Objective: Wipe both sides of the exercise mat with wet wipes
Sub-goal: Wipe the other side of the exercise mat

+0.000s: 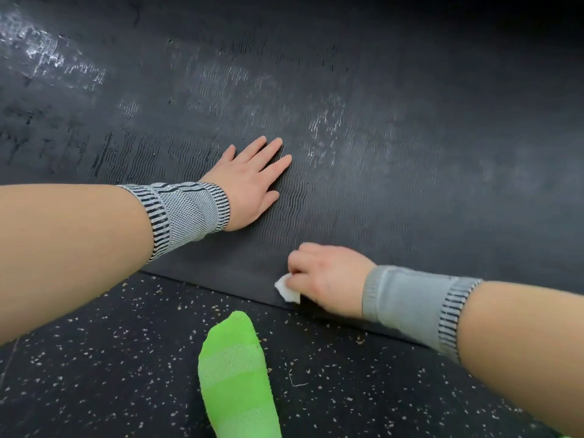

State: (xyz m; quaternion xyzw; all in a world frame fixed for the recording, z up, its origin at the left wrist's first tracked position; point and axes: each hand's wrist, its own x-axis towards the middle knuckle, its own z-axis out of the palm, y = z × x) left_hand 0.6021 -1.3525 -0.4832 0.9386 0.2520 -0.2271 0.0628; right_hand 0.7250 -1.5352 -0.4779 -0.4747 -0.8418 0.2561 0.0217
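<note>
A dark grey exercise mat (363, 184) with a wavy ribbed texture lies flat and fills the upper part of the head view; pale shiny streaks show across it. My left hand (249, 181) rests flat on the mat with straight, spread fingers. My right hand (328, 279) is at the mat's near edge, its fingers curled round a small white wet wipe (287, 290) that touches the mat. Both wrists wear grey knitted bands.
Black speckled rubber floor (110, 358) lies in front of the mat's near edge. My foot in a bright green sock (235, 371) stands on that floor, close to the edge and just below the wipe.
</note>
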